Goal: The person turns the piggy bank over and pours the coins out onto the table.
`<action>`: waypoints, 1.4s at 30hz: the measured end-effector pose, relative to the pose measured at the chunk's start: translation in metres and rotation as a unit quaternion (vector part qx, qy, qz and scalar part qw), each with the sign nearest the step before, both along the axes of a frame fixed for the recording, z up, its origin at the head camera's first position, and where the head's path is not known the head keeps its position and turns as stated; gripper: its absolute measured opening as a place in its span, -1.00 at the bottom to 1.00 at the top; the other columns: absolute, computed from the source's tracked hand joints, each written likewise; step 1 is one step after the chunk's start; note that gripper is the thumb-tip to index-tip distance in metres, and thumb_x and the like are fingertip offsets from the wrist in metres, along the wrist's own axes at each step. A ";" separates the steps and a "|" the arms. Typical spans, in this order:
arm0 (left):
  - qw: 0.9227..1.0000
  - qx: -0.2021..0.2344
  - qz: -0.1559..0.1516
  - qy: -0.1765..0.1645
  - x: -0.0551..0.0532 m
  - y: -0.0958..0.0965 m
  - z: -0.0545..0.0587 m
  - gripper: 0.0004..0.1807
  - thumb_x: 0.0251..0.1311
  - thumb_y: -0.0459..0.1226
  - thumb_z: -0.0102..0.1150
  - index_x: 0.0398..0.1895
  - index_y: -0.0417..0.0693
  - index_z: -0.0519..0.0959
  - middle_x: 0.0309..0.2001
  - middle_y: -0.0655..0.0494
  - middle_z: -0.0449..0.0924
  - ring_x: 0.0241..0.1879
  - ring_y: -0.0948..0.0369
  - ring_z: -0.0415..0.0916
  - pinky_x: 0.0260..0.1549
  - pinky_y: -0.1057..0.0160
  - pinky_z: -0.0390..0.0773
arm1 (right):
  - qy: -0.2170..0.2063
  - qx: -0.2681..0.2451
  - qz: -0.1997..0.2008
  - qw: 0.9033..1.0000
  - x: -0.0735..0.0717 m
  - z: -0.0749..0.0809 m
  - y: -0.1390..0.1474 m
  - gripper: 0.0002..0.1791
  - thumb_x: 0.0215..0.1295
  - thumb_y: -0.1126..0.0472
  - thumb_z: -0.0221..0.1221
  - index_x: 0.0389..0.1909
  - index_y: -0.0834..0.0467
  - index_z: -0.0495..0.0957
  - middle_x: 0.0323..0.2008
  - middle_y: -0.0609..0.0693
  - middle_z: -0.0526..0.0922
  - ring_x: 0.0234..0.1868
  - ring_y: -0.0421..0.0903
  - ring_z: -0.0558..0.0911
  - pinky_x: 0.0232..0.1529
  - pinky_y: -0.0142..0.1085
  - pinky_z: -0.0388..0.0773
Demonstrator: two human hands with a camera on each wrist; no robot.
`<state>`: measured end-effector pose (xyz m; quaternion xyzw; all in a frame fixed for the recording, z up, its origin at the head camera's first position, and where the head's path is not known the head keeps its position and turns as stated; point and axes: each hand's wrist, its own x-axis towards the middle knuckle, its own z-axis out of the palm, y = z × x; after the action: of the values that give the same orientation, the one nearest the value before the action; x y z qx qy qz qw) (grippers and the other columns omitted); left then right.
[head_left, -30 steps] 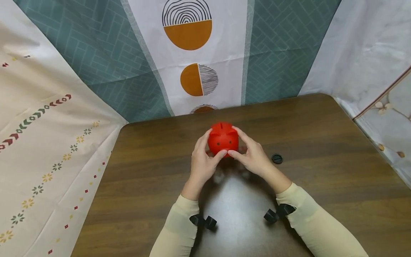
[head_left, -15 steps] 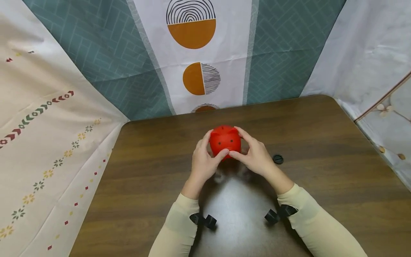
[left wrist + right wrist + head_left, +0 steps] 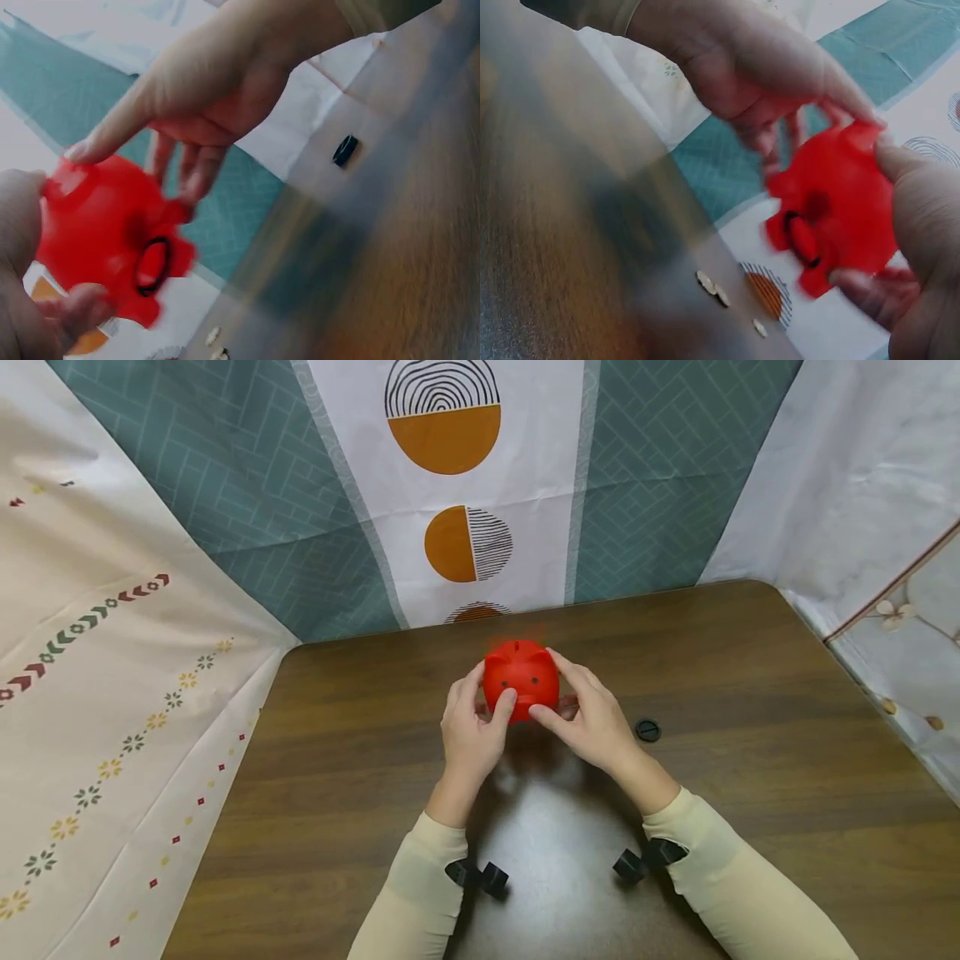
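Observation:
Both hands hold a red piggy bank above the table, its face turned toward me and its coin slot on top. My left hand grips one side, with the thumb on the face beside the snout. On the other side my right hand curls its fingers round the bank, thumb by the snout. Both wrist views show the underside, where a black ring sits between the stubby feet. A round black plug lies on the table to the right of my right hand.
Several coins lie on the wooden table beneath and beyond the bank; the head view hides them. Patterned cloths hang behind the table and along both sides. A black camera mount is strapped to each wrist.
The piggy bank tips forward and then back, and now sits slightly higher and farther left. My left thumb has shifted from the snout up onto the face. The plug stays in place.

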<state>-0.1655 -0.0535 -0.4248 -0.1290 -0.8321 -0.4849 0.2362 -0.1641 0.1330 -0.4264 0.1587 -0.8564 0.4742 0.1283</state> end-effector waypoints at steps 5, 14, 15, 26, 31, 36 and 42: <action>0.994 -0.050 -0.007 -0.098 -0.001 -0.002 -0.003 -0.30 0.21 0.17 0.10 0.33 0.02 0.36 -0.01 0.02 0.45 -0.45 0.16 0.40 -0.46 0.25 0.51 | -0.063 0.043 -0.001 0.997 0.001 -0.002 0.003 -0.16 0.23 -0.25 0.18 0.47 -0.11 0.12 0.15 0.06 0.43 -0.46 -0.10 0.50 -0.43 -0.27 0.55; 0.982 0.053 -0.143 0.113 0.000 0.004 0.009 -0.23 0.23 0.14 0.10 0.38 -0.07 0.19 0.33 -0.06 0.20 0.12 0.04 0.42 -0.12 0.13 0.62 | 0.219 -0.052 0.037 0.974 0.002 0.001 0.004 -0.12 0.16 -0.27 0.21 0.38 0.14 0.23 0.36 0.16 0.25 -0.09 0.05 0.62 -0.25 -0.13 0.67; 0.981 0.052 -0.142 0.118 0.001 0.005 0.010 -0.22 0.22 0.14 0.11 0.37 -0.09 0.19 0.33 -0.07 0.20 0.15 0.03 0.40 -0.10 0.11 0.61 | 0.225 -0.050 0.037 0.972 0.002 0.002 0.004 -0.11 0.17 -0.28 0.20 0.38 0.16 0.23 0.36 0.18 0.25 -0.08 0.06 0.61 -0.25 -0.12 0.67; 0.984 0.018 -0.161 0.073 -0.002 0.004 -0.001 -0.19 0.23 0.06 0.15 0.41 -0.06 0.05 0.39 -0.13 0.08 0.21 0.02 0.32 0.00 0.11 0.56 | 0.168 -0.044 0.053 0.983 -0.001 -0.002 0.005 -0.21 0.23 -0.17 0.21 0.37 0.13 0.22 0.33 0.20 0.28 0.00 0.08 0.57 -0.15 -0.09 0.64; 0.987 0.023 -0.137 0.084 -0.003 0.008 -0.001 -0.18 0.22 0.02 0.17 0.40 -0.14 0.08 0.35 -0.20 0.13 0.08 0.03 0.43 -0.20 0.17 0.65 | 0.147 -0.058 0.055 0.986 -0.002 -0.002 0.004 -0.22 0.23 -0.13 0.23 0.36 0.15 0.22 0.32 0.21 0.27 -0.13 0.01 0.60 -0.22 -0.15 0.66; 0.993 -0.009 -0.075 -0.088 -0.005 0.005 -0.013 -0.23 0.24 0.08 0.14 0.41 -0.06 0.18 0.19 -0.02 0.36 -0.25 0.14 0.53 -0.46 0.29 0.64 | -0.073 0.011 0.003 0.997 -0.001 -0.002 0.003 -0.16 0.20 -0.20 0.23 0.43 -0.02 0.16 0.22 0.03 0.38 -0.51 -0.09 0.51 -0.43 -0.28 0.57; 0.996 -0.013 -0.075 -0.056 -0.006 0.002 -0.012 -0.24 0.23 0.11 0.13 0.41 -0.02 0.20 0.22 0.04 0.36 -0.09 0.13 0.43 -0.31 0.24 0.63 | -0.055 0.011 -0.009 0.998 -0.002 0.000 0.002 -0.14 0.15 -0.22 0.26 0.42 -0.02 0.18 0.22 0.00 0.37 -0.50 -0.05 0.49 -0.45 -0.24 0.55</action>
<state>-0.1717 -0.0512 -0.4371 -0.1674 -0.8383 -0.4965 0.1506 -0.1664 0.1353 -0.4265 0.1256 -0.8690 0.4712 0.0832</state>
